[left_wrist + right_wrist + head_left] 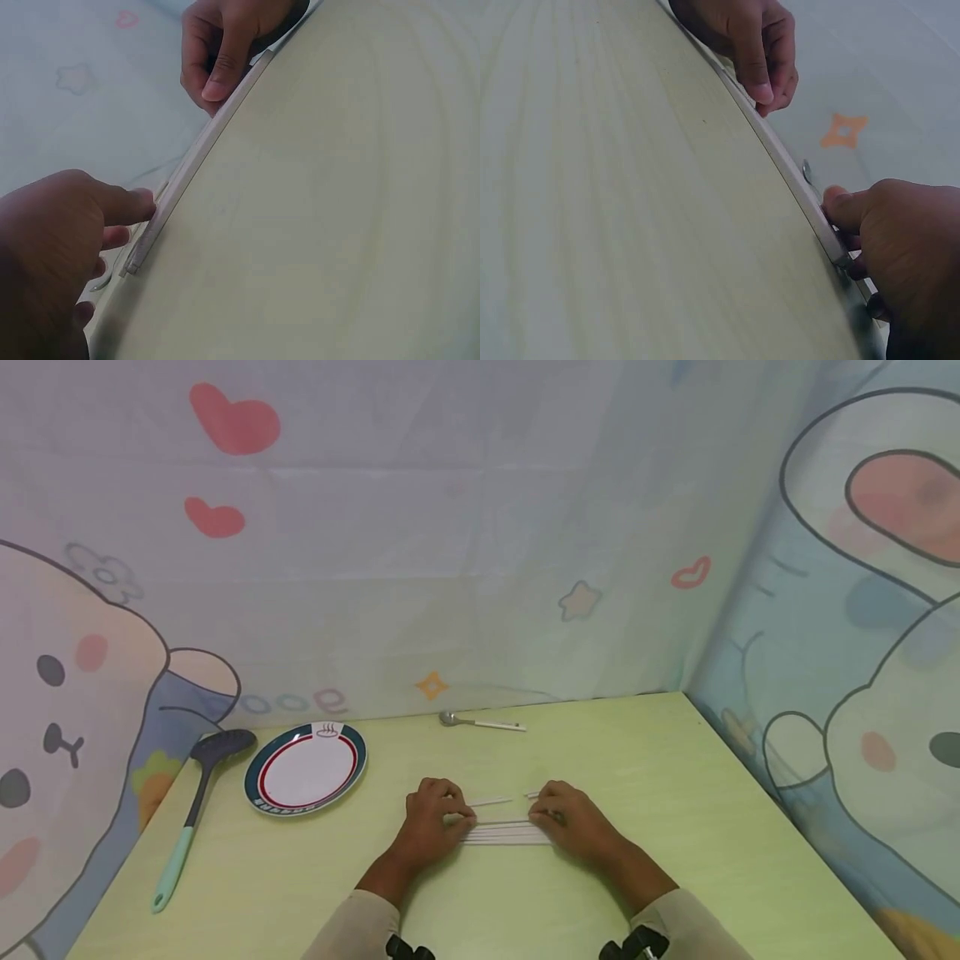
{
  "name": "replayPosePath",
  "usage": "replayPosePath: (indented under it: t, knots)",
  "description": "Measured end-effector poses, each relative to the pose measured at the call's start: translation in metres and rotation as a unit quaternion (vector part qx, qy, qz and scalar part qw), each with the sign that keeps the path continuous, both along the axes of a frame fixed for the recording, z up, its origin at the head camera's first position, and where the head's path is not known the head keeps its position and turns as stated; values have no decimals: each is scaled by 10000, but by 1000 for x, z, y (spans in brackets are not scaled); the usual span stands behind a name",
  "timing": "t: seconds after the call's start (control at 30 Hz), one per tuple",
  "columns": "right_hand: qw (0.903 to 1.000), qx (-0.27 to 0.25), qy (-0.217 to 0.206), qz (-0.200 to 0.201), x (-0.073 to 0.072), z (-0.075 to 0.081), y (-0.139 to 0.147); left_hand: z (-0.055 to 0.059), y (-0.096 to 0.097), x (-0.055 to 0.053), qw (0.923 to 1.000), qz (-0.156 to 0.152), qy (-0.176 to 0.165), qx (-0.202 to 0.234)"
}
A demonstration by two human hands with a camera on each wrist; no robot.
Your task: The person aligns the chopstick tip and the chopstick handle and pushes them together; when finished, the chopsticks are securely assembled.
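Several thin white sticks (506, 835) lie side by side on the table, forming a flat row. At their left end, my left hand (437, 817) has its fingers curled and its thumb on the far part of the row. My right hand (576, 823) pinches the right end in the same way, covering the stick ends. Beyond the row, one loose white stick (491, 801) extends from behind the left hand. A short piece of white stick (532, 794) shows beside the right hand. From low down in the left wrist view, the row looks like one narrow white band (202, 154).
A white plate (307, 770) with a dark blue rim stands at the back left. Left of it lies a slotted turner (197, 806) with a mint handle. A small spoon (480, 722) lies near the table's back edge. Printed cloth (480, 543) hangs behind the table.
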State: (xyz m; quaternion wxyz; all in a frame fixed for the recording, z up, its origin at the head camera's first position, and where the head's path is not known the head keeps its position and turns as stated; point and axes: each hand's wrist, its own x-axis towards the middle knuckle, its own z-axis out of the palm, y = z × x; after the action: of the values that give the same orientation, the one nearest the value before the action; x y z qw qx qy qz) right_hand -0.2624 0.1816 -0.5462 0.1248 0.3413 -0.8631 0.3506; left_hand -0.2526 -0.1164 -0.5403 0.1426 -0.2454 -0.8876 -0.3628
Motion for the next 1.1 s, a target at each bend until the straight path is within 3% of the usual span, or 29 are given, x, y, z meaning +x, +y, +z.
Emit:
replayPosePath:
  t: [0.27, 0.37, 0.5, 0.6, 0.73, 0.87, 1.1]
  knots:
    - [9997, 96, -174, -133, 2, 3, -1, 0, 0, 1, 9998, 26, -192, 63]
    - [9997, -60, -79, -239, 2, 2, -2, 2, 0, 2, 9996, 227, -120, 136]
    - [9963, -216, 50, -830, -3, 2, -5, 0, -1, -3, 9984, 465, 72, 325]
    - [9923, -316, 26, -1195, -7, 2, -6, -2, -1, -8, 9983, 434, 221, 312]
    - [9918, -385, 135, -1212, -13, 1, -5, -4, 0, -12, 9984, 374, 391, 164]
    - [9920, -267, 388, -1174, -17, -2, -4, -4, 0, -14, 9989, 399, 243, 73]
    - [9912, -183, 140, -1300, -16, -2, -4, -2, 1, -14, 9989, 448, -95, -28]
